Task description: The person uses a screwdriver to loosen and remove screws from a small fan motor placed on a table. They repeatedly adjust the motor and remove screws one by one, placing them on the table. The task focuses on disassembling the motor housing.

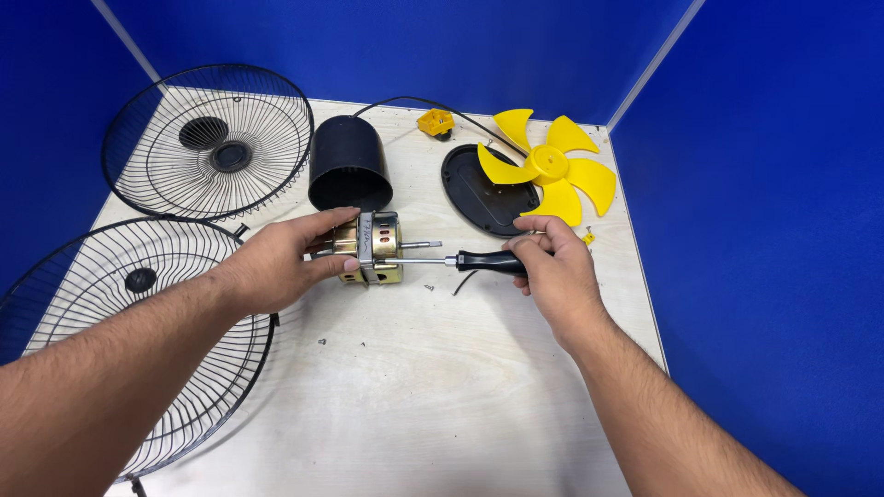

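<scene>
Two hands are at work at mid-worktop. The left hand (276, 267) is clamped around the motor (370, 247), a brass-coloured unit held just above the worktop (442, 387), its shaft pointing right. The right hand (552, 267) is closed on the black handle of a screwdriver (460, 261). The tool's long axis runs level, left to right; its tip meets the motor's near right face, close to the left thumb. The motor thus lies directly left of the right grip, along the tool's line, and the left hand is the nearer to it.

Two wire guards (207, 138) lie at the left, one behind the other. A black housing (348, 166) stands behind the motor, a black oval plate (479, 193) to its right, with the yellow fan blade (551, 166) partly over that plate. Small screws (429, 287) lie loose near the motor. A cable (414, 101) runs along the rear edge.
</scene>
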